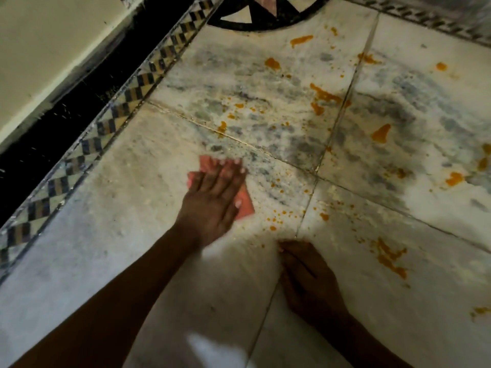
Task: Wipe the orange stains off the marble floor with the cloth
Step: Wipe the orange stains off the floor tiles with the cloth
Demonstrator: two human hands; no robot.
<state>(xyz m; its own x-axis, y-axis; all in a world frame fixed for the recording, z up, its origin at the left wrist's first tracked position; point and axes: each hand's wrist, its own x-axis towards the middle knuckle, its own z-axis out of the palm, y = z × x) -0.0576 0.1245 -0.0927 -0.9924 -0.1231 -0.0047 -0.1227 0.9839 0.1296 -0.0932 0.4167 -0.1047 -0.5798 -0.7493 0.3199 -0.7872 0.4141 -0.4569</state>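
My left hand [212, 197] presses flat on a small pink cloth [245, 205] on the marble floor [127, 187], its fingers spread and pointing away from me. The cloth shows only at the fingertips and beside the thumb. Small orange drops [276, 220] lie just right of the cloth. Larger orange stains sit farther off: a streak [325, 98] near the tile joint, a blob [381, 132] at the right, and a smear [390, 258] at the near right. My right hand [305, 274] rests palm down on the floor in shadow, holding nothing.
A chequered inlay border [87, 147] and a black band [79, 102] run diagonally along the left, with a pale wall [39, 49] beyond. A black circular inlay [265, 19] lies at the top. More orange spots [272, 63] dot the far tiles.
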